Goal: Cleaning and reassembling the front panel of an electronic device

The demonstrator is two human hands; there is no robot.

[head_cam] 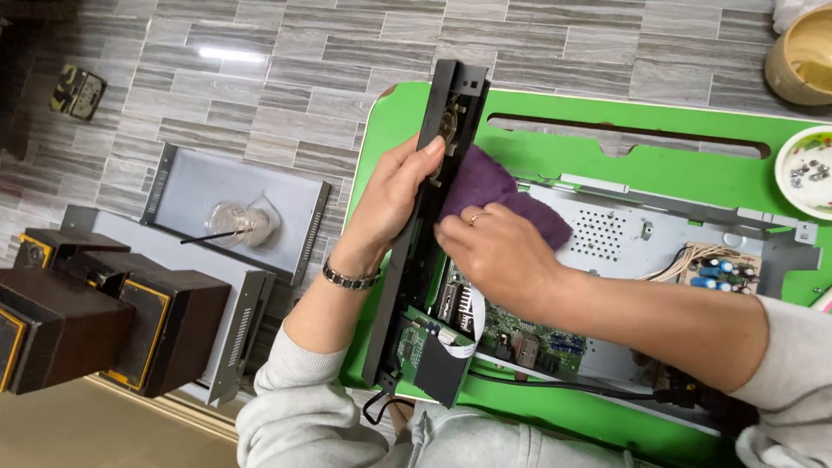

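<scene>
My left hand [388,198] grips a long black front panel [451,104] of an opened electronic device, holding it upright on its edge at the left side of a green table [607,165]. My right hand [494,253] presses a purple cloth [498,186] against the inner face of that panel. Behind the panel lies the device's grey metal chassis [624,238] with a green circuit board [520,334] and a white ribbon cable [459,347] leading to a small board on the panel.
A small plate with screws [810,173] sits at the table's right edge, a tan bowl [802,56] beyond it. On the tiled floor to the left lie grey metal covers [217,186], a clear plastic cup [238,221] and dark brown speaker boxes [95,316].
</scene>
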